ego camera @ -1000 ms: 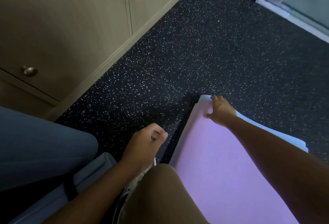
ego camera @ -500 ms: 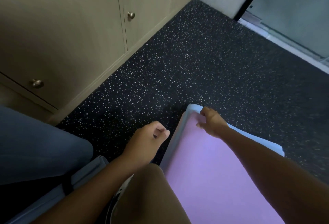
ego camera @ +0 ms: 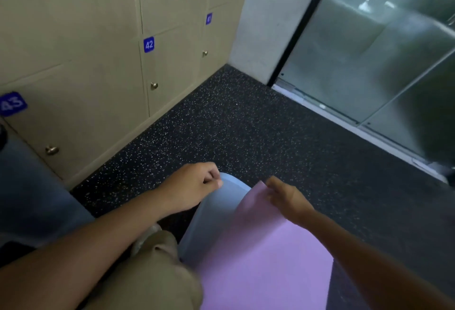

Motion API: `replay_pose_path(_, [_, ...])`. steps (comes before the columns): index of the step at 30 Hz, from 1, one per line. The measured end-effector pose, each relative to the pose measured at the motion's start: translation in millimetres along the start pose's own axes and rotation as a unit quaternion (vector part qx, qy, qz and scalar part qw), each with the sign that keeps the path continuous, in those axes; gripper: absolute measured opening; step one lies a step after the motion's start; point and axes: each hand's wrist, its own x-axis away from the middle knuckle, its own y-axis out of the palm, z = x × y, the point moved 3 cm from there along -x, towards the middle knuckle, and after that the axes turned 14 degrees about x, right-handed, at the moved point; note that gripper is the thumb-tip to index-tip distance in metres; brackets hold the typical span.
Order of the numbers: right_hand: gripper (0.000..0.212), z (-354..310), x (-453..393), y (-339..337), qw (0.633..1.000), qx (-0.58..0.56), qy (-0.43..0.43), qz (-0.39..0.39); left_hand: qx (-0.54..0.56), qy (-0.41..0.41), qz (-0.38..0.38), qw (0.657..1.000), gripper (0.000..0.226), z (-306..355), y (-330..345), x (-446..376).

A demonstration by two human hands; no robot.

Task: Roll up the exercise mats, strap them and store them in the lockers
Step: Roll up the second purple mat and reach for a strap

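A mat with a purple top face [ego camera: 258,255] and a pale blue underside [ego camera: 216,213] lies on the dark speckled floor, its far end lifted and curling back so the blue side shows. My left hand [ego camera: 194,186] pinches the blue far corner. My right hand [ego camera: 285,195] grips the purple edge at the far end. Beige lockers [ego camera: 103,71] with round knobs and blue number plates 41, 42 and 43 line the wall at left, all doors shut.
A blue-grey rolled mat or bag [ego camera: 37,201] lies at far left beside the lockers. My knee in khaki shorts [ego camera: 152,275] is at the bottom centre. Glass sliding doors [ego camera: 384,58] with a floor track stand at the right, a white wall pillar [ego camera: 270,14] beside them.
The mat's far end has risen off the floor and folded toward me. My left hand moved right onto the blue corner. The camera tilted up, showing locker numbers.
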Motion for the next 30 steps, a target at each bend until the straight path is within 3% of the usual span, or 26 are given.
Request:
replay_pose_path(6, [0.023,10,94,-84,0.998,-0.026,-0.038,0.046,-0.059,0.013,-0.057,0.997,0.016,71,25,41])
replay_pose_path(16, [0.018,15,215,-255,0.972,-0.093,-0.044,0.210,-0.051,0.087,-0.073,0.992,0.064,175,77,89])
replay_pose_path(20, [0.014,-3,251,-303,0.953,-0.118,-0.068,0.272,0.010,0.141,-0.057,0.988,0.058,214,67,105])
replay_pose_path(30, [0.011,-70,304,-328,0.894,-0.227,-0.137,0.361,0.068,0.242,0.125,0.960,0.020,255,-22,162])
